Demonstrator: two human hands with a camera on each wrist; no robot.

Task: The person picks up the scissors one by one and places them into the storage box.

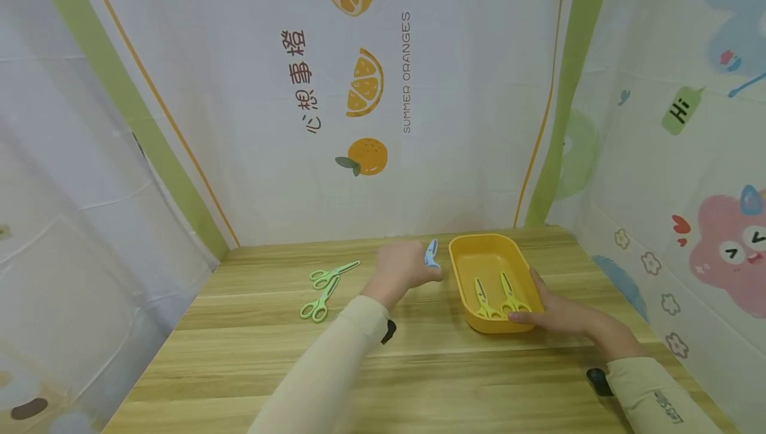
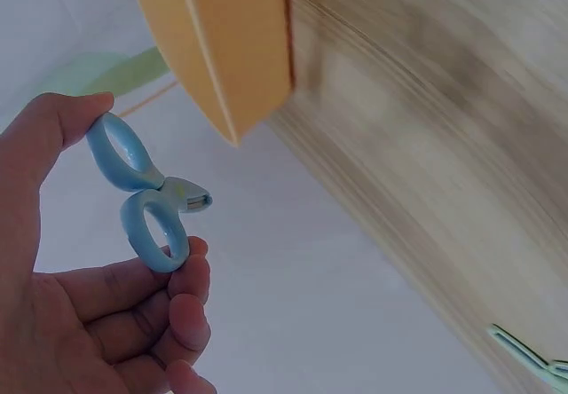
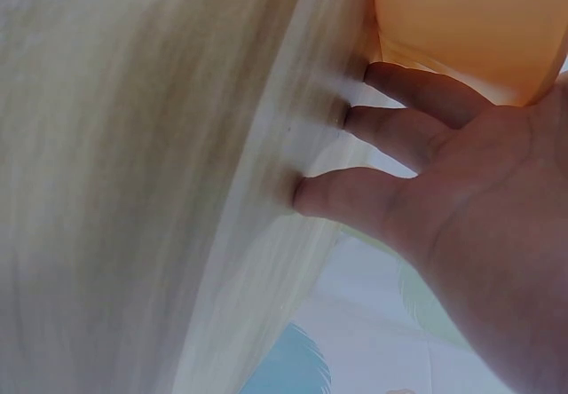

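My left hand (image 1: 402, 266) pinches a pair of light blue scissors (image 2: 161, 190) by the two handle loops, thumb on one loop and fingertips on the other. Their blades point away from the palm, and the pair is raised just left of a yellow plastic bin (image 1: 455, 281). At the bin's near right corner, my right hand (image 1: 556, 314) grips the wall, thumb over the rim and fingers along the outside. In the right wrist view, several fingertips touch the table beside the bin. Two yellow-green pairs of scissors (image 1: 482, 302) (image 1: 512, 298) lie inside the bin.
Two light green pairs of scissors (image 1: 331, 274) (image 1: 320, 301) lie on the wooden table (image 1: 419, 381) to the left, close together. A white printed curtain (image 1: 467, 121) hangs at the table's back edge, and more curtain (image 1: 658, 221) hangs on the right.
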